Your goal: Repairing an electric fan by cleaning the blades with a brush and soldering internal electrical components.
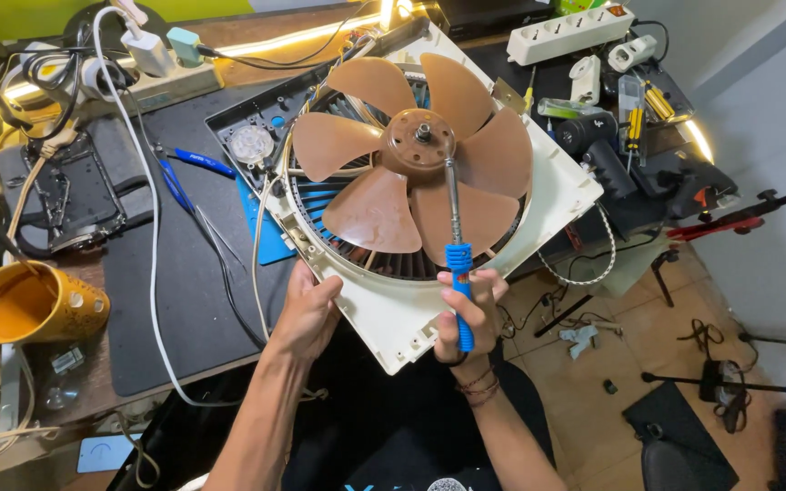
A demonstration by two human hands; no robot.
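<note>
Left hand [307,314] clamped the cream fan housing [393,323] at its near edge; right hand [468,305] gripped a blue-handled screwdriver [458,273], tip beside the brown blade hub [421,139] just beyond. Step judged: loosening the hub. Housing must be held steady.

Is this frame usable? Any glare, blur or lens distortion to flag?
Head view: sharp on the right hand, screwdriver and brown fan blades; a light strip glares along the desk's far edge; wide-angle bending toward the frame edges; no motion blur.
</note>
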